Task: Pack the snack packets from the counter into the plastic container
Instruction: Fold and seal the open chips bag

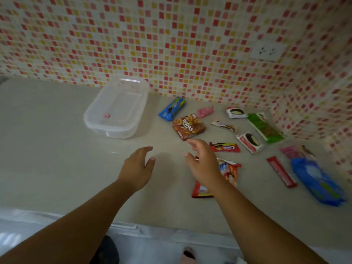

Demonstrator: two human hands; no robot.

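Snack packets lie scattered across the right half of the counter (pixel 47 130), none yet in the plastic container (pixel 116 109), which sits open and lidless toward the back left, near the tiled wall (pixel 171 44); apart from a small pink scrap on its floor, it looks empty. That layout suits a sweep from right to left, picking from the spread and dropping into the open tub. Nearest the container are a blue packet (pixel 172 108) and a brown biscuit box (pixel 188 126), the box lying just beyond the right hand's fingertips. The right hand (pixel 202 161) reaches forward over a red packet (pixel 227 174), palm turned inward, fingers loosely spread and holding nothing; it seems aimed at the brown box. The left hand (pixel 137 168) hovers above bare counter, open and relaxed, also holding nothing, probably ready to help or to steady the container. Both forearms stretch out from the near edge.
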